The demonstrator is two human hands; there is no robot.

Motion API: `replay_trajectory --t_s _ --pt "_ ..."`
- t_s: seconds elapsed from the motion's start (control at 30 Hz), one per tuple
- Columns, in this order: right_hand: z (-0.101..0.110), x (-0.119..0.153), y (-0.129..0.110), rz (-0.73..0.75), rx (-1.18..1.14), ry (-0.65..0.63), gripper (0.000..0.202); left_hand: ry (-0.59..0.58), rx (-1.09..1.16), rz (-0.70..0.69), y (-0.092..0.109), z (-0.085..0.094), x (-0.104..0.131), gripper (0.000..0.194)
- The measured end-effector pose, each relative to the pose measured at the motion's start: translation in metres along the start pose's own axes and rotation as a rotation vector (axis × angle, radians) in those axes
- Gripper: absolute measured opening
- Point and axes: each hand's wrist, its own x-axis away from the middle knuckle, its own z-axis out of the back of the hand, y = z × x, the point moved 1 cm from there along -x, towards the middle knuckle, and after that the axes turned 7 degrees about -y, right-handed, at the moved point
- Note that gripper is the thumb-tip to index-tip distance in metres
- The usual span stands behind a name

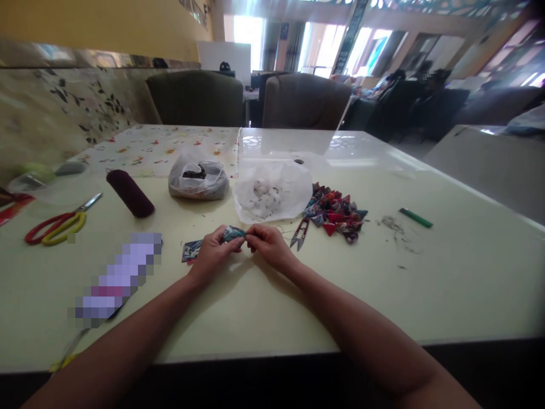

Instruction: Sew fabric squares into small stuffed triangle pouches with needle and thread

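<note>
Between my two hands is a small piece of blue patterned fabric (234,233), held just above the table. My left hand (215,250) grips its left side between thumb and fingers. The fingertips of my right hand (268,244) pinch its right corner; whether a needle is in them is too small to see. Partly behind my left hand lies a dark blue and white patterned fabric piece (191,250). Red-handled thread snips (301,233) rest right of my right hand, beside a pile of small stuffed fabric triangles (334,210). White stuffing (266,196) sits on a plastic bag (298,187) beyond my hands.
Red and yellow scissors (63,224), a dark maroon cylinder (130,193) and a blurred-out purple device (121,278) lie to the left. Behind stands a white plastic bag (200,180) with dark contents. Thread scraps (395,227) and a green cutter (416,218) lie right.
</note>
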Motion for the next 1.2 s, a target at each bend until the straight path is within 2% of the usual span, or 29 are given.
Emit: replay_trajectory --t_s 0.17,0.37,0.5,0.63,0.8,0.9,1.0,1.1,1.2 --pt "0.001 -0.002 0.005 -0.039 -0.252 0.006 0.030 -0.055 0.096 0.037 0.003 -0.001 -0.001 0.027" --pt "0.012 -0.005 0.001 -0.196 -0.615 0.018 0.035 -0.161 0.047 0.102 0.003 -0.001 -0.001 0.023" --pt "0.019 -0.005 -0.005 -0.217 -0.587 0.007 0.035 -0.201 0.195 0.159 0.004 -0.003 0.001 0.022" --pt "0.017 -0.005 -0.003 -0.229 -0.517 0.000 0.030 -0.219 0.309 0.202 0.006 -0.005 0.003 0.021" --pt "0.013 -0.006 0.004 -0.190 -0.753 0.022 0.035 -0.291 0.354 0.236 0.006 -0.005 0.002 0.022" --pt "0.016 -0.006 0.004 -0.201 -0.871 -0.070 0.036 -0.330 0.340 0.238 0.006 -0.005 0.002 0.019" --pt "0.019 -0.005 0.001 -0.197 -0.871 -0.174 0.035 -0.352 0.327 0.258 0.005 -0.005 0.003 0.019" --pt "0.020 -0.004 -0.001 -0.163 -0.737 -0.142 0.036 -0.374 0.300 0.294 0.004 -0.005 0.003 0.023" --pt "0.021 -0.005 -0.001 -0.137 -0.448 -0.107 0.030 -0.385 0.259 0.272 0.002 -0.004 0.003 0.022"
